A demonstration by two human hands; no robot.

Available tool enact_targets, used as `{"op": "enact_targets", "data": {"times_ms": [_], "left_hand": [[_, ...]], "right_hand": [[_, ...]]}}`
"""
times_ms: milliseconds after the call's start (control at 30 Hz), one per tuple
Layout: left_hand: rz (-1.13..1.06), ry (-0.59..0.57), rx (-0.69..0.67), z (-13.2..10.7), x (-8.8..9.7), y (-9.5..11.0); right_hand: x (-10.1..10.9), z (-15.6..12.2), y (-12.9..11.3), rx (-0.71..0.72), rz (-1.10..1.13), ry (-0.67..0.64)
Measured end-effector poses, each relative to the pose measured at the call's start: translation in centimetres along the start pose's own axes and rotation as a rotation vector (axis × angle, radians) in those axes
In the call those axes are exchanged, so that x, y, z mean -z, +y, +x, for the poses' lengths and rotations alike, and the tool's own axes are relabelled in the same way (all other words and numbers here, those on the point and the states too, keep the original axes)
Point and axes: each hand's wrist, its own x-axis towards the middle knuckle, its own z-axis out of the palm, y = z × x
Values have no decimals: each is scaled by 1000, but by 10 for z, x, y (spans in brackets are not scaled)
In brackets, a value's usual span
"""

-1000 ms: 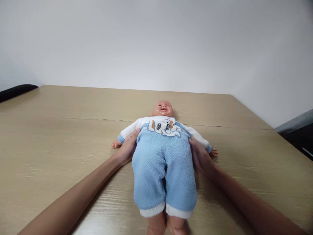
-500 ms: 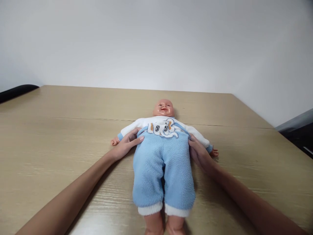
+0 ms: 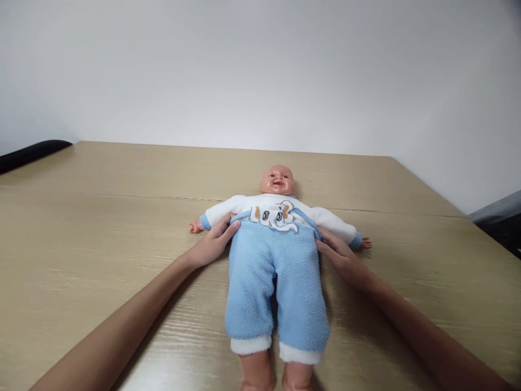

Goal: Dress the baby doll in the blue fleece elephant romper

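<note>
A baby doll (image 3: 277, 182) lies on its back, its head away from me and its arms spread to both sides. It wears a white long-sleeved top (image 3: 330, 222) and light blue fleece trousers (image 3: 277, 266) with a bib picturing a cartoon animal. My left hand (image 3: 214, 243) is closed on the left edge of the trousers' waist, thumb on top and fingers partly tucked behind the cloth. At the opposite side, my right hand (image 3: 342, 259) pinches the right waist edge. The doll's feet run out of view at the bottom.
The doll rests on a light wood table (image 3: 122, 222) with a seam running across it. A pale wall (image 3: 244, 70) rises behind. Dark objects stand beyond the table, a curved black one (image 3: 38, 149) at left and another (image 3: 502, 228) at right.
The doll, both hands and the table sit slightly farther right in view. My right thumb and fingers have shifted at the waist edge, and that edge is drawn a little outward.
</note>
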Motion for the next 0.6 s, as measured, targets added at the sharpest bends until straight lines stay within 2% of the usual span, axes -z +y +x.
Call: {"op": "enact_targets", "data": {"times_ms": [133, 200, 300, 400, 533, 600], "left_hand": [[-377, 160, 126, 3, -23, -5], [-509, 214, 169, 5, -32, -10], [-514, 263, 161, 9, -37, -14], [-416, 234, 102, 10, -34, -14], [-253, 90, 15, 9, -20, -3], [-240, 20, -6, 7, -12, 3]], "right_hand": [[-26, 2, -2, -169, 458, 120], [-34, 3, 0, -189, 542, 167], [-38, 6, 4, -174, 532, 210], [-38, 8, 5, -170, 522, 233], [-36, 9, 3, -98, 514, 246], [-33, 7, 1, -56, 480, 231]]}}
